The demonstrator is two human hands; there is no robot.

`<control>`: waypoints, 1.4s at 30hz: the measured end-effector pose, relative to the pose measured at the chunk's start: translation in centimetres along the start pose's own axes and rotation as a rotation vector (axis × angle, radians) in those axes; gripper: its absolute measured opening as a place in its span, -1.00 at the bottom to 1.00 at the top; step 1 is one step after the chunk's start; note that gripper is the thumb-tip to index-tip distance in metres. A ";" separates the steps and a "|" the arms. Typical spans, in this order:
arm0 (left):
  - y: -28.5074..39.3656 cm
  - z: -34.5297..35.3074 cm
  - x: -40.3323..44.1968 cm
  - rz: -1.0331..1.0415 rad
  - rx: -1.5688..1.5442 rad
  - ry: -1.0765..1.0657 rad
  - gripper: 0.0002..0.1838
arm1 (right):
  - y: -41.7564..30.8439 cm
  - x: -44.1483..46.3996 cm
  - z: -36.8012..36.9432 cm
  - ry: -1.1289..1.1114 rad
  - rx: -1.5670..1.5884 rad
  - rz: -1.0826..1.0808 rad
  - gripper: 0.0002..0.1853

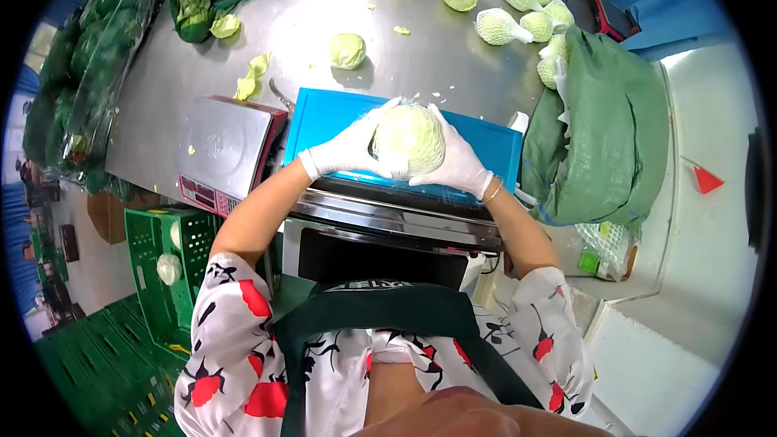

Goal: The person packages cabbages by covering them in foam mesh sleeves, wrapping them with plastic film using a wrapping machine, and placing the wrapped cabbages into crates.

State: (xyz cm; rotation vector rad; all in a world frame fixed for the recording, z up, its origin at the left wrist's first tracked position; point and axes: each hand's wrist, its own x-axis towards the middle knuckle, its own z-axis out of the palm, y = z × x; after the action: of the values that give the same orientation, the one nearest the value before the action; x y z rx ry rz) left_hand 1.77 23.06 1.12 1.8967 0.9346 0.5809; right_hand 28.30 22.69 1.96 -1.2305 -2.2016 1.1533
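A pale green cabbage (409, 141) is held between my two hands above a blue tray-like surface (494, 146). My left hand (356, 146), in a white glove, wraps round its left side. On the right side my right hand (457, 160), also gloved in white, presses against it with curved fingers. The cabbage looks covered in thin clear film or netting, too fine to tell which. Small white scraps lie just behind it. Another cabbage (347, 51) rests on the metal table farther back.
A scale (222, 146) stands left on the metal table (307, 0). Netted cabbages (499, 26) lie at the back right beside a green sack (619, 129). Bagged produce (89, 65) is far left. A green crate (154, 275) holding wrapped cabbages stands lower left.
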 end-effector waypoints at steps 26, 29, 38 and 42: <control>3.9 12.2 -25.2 -0.966 -1.237 -0.325 -0.25 | -7.8 -22.0 16.2 -0.233 1.329 0.885 -0.53; 1.7 14.7 -30.5 -0.530 -0.717 -0.031 -0.47 | -5.2 -27.8 19.5 0.149 0.669 0.561 -0.57; 3.9 11.8 -31.7 -0.695 -0.813 0.268 -0.71 | -4.9 -31.5 19.9 0.474 0.817 1.020 -0.72; -2.9 19.0 -33.4 -0.983 -0.588 -0.231 -0.78 | 0.9 -33.8 30.1 0.084 -0.034 0.850 -0.58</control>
State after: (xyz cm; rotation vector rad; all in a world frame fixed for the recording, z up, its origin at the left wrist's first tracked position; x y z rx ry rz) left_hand -5.91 -12.69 -10.88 0.7984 1.2215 0.0130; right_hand 28.15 -19.50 -14.37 -2.2860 -1.6405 1.2909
